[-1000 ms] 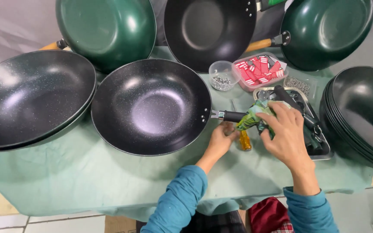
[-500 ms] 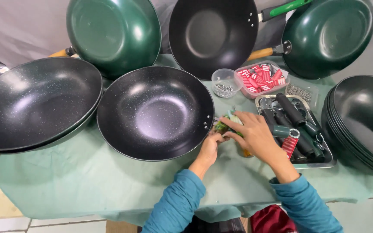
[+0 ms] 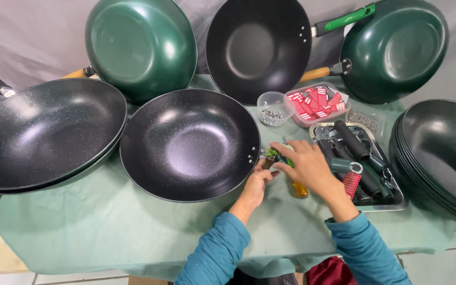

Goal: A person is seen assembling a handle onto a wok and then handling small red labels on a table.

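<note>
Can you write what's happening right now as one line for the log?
left hand: steadies black wok at rim bracket | right hand: holds green handle there | metal tray: beside right hand

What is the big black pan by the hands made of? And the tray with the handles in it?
The black pan looks like metal with a dark speckled non-stick coating: tiny pale flecks and a soft sheen show inside, and two rivets sit at the rim near the left hand. The tray looks like bare shiny steel, going by its silver, mirror-like rim. Neither can be told for sure.

workshop bench | stacked woks [image 3: 439, 158] | tray of handles [image 3: 360, 158]
</note>
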